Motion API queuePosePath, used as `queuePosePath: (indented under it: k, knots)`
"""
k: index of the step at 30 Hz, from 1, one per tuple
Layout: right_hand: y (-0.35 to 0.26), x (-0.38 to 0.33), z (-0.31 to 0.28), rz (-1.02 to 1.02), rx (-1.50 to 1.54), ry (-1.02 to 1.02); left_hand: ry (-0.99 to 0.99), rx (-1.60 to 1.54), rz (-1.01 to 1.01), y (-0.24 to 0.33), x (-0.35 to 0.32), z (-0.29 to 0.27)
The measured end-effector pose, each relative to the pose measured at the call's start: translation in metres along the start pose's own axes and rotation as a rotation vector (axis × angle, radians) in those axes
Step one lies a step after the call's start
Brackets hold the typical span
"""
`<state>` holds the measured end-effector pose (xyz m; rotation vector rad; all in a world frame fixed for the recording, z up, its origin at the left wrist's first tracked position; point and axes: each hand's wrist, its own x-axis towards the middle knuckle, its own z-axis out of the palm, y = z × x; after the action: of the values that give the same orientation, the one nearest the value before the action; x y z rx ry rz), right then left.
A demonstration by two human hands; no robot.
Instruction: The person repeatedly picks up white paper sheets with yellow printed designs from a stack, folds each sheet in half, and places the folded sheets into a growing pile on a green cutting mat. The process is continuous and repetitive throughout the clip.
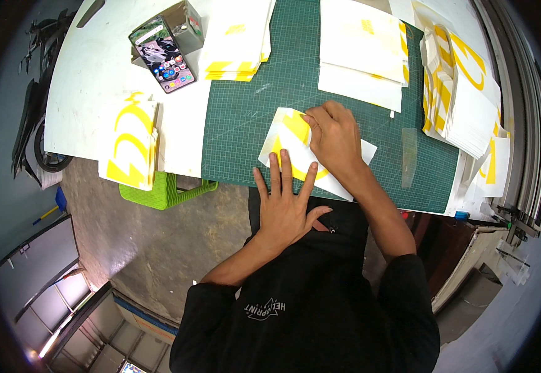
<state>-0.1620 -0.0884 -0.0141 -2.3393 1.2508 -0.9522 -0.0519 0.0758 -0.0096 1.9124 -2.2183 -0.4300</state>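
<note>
On the green cutting mat [239,133]'s near half, the left hand [281,213], fingers spread, steadies a yellow-and-white printed paper [296,132]. The right hand [336,138]'s fingers curl at its far edge; pinching or pressing, I can't tell. Probably creasing; next calls for even pressure.

Paper sheet [296,139] white with yellow curved shapes; cutting mat [239,127] green, pale grid; stool [167,194] bright green; shirt [326,292] black.
</note>
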Motion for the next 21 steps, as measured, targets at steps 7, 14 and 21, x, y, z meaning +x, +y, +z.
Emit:
queuePosePath:
  k: [7, 14, 21]
  knots:
    - [0.0014, -0.0034, 0.0044, -0.016, -0.055, 0.009, -0.007, 0.003, -0.004, 0.0002, 0.0000, -0.0017]
    - [0.0000, -0.0039, 0.0049, -0.003, -0.070, 0.021, -0.005, -0.009, 0.002, -0.0027, 0.0003, -0.0031]
    - [0.0007, -0.0050, 0.0077, 0.017, -0.054, 0.021, 0.022, 0.003, -0.004, -0.0042, -0.0006, -0.0062]
